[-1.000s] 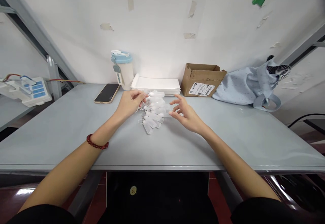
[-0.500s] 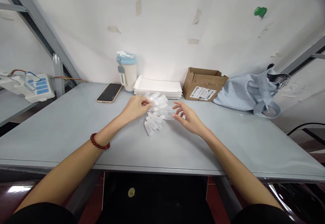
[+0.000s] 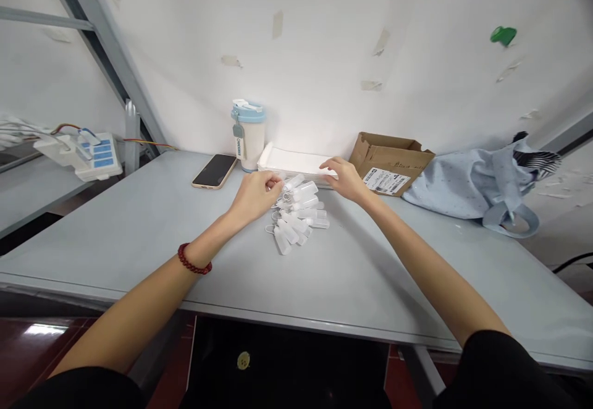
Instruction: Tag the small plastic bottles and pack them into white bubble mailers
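Note:
A bunch of small translucent white plastic pieces with thin loops [image 3: 296,217], like little bottles or tags, lies spread on the grey table. My left hand [image 3: 257,198] is closed in a pinch at the bunch's upper left edge; what its fingertips hold, if anything, is hidden. Behind the bunch is a flat stack of white paper-like pieces [image 3: 291,160]. Over the right end of that stack reaches my right hand [image 3: 346,180], thumb and fingers apart, the fingertips at its top and front edge. Whether they touch it I cannot tell.
A phone [image 3: 214,170] and a white cup with a blue lid [image 3: 252,137] stand left of the stack. To its right are an open cardboard box [image 3: 389,162] and a light blue cloth bag [image 3: 458,180]. A power strip [image 3: 99,157] sits far left.
My right hand has moved from beside the translucent pieces up and away to the right end of the white stack. My left hand remains at the bunch. The whole view has shifted slightly.

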Available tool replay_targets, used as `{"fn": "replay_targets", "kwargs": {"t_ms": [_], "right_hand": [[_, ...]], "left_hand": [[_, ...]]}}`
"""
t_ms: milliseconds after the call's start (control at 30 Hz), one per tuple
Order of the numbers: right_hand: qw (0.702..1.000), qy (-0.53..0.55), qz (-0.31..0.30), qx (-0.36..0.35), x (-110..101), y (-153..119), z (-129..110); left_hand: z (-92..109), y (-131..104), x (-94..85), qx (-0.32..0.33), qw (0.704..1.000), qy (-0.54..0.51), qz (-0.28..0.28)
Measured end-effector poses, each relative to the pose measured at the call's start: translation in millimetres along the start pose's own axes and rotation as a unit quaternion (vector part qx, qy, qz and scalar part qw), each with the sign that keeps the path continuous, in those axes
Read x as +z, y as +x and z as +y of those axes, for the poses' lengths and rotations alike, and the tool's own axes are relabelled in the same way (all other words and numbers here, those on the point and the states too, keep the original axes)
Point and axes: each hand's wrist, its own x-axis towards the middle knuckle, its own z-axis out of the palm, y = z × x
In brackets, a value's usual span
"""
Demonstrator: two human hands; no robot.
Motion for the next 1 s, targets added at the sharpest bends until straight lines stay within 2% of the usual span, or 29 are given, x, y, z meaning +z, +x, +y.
{"fn": "replay_targets", "kwargs": {"t_ms": [33, 100, 233, 600, 667, 733, 800, 867, 933, 1000], "right_hand": [[0.999, -0.021, -0.035, 0.001, 1.7, 9.0, 3.4], [0.997, -0.035, -0.067, 0.002, 5.6, 22.3, 8.8], [0.995, -0.045, -0.085, 0.001, 12.4, 32.7, 15.2], [0.996, -0.055, -0.071, 0.001, 11.2, 35.4, 17.4], [0.997, -0.060, -0.052, -0.006, 11.7, 32.7, 14.1], [0.997, -0.066, -0.021, -0.014, 11.0, 26.6, 8.9], [0.997, -0.070, 0.014, -0.027, 8.3, 16.4, 1.8], [0.996, -0.072, 0.042, -0.044, 3.6, 2.2, -6.2], [0.994, -0.071, 0.063, -0.063, -2.5, -14.9, -13.8], [0.986, -0.067, 0.109, -0.102, -8.8, -33.3, -19.3]], "left_hand": [[-0.5, 0.1, 0.3, -0.003, 1.000, -0.004, 0.003], [-1.2, 0.1, 0.6, -0.009, 1.000, -0.013, 0.008], [-1.5, -1.2, 2.0, -0.007, 0.999, -0.031, 0.010], [0.2, -5.2, 5.4, 0.014, 0.997, -0.070, 0.018], [0.4, -4.3, 4.9, -0.005, 0.996, -0.086, 0.019], [0.7, -2.1, 3.1, -0.065, 0.991, -0.112, 0.017], [0.9, 1.6, -0.6, -0.155, 0.973, -0.170, 0.012], [1.0, 5.9, -6.2, -0.240, 0.936, -0.257, 0.008], [1.1, 9.6, -12.8, -0.286, 0.889, -0.358, -0.004], [1.5, 11.5, -18.6, -0.297, 0.848, -0.437, -0.029]]}}
